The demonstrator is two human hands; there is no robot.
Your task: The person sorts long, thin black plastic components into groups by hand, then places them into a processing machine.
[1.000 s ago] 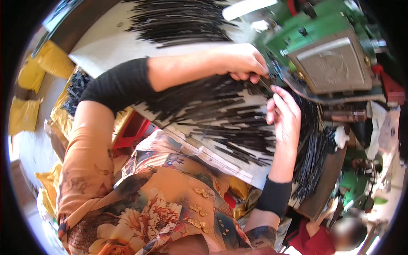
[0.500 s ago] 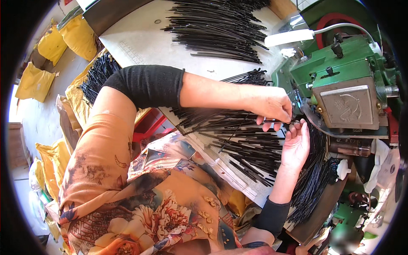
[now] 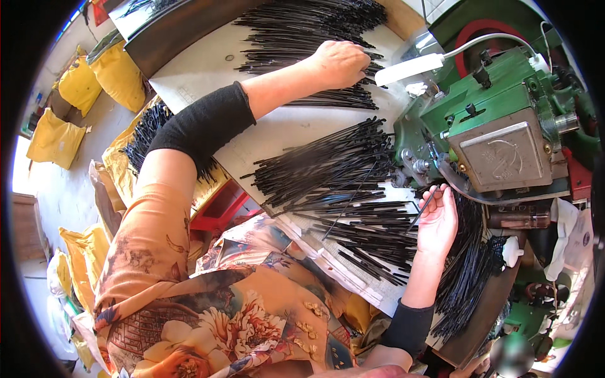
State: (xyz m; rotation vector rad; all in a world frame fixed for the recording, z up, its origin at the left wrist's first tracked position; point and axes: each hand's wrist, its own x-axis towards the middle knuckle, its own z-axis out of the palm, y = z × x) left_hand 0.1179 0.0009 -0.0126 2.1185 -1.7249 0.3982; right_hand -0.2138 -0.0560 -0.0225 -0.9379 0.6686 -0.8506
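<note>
My left hand is over the far pile of thin black rods, knuckles up and fingers curled down, so whatever they pinch is hidden. Close to the green machine, my right hand has its palm turned up. Its thumb and fingertips pinch one thin black rod, which slants down toward the near pile. A middle pile of black rods lies between my two arms, with more rods scattered at its near side.
A white lamp bar on a bent cable hangs beside the machine. Another heap of rods lies right of my right forearm. Yellow sacks stand on the floor at left, and a red stool is under the table edge.
My left hand has left my right hand and moved up and leftward to the far pile. My right hand stays near the machine, a rod now showing in its fingers.
</note>
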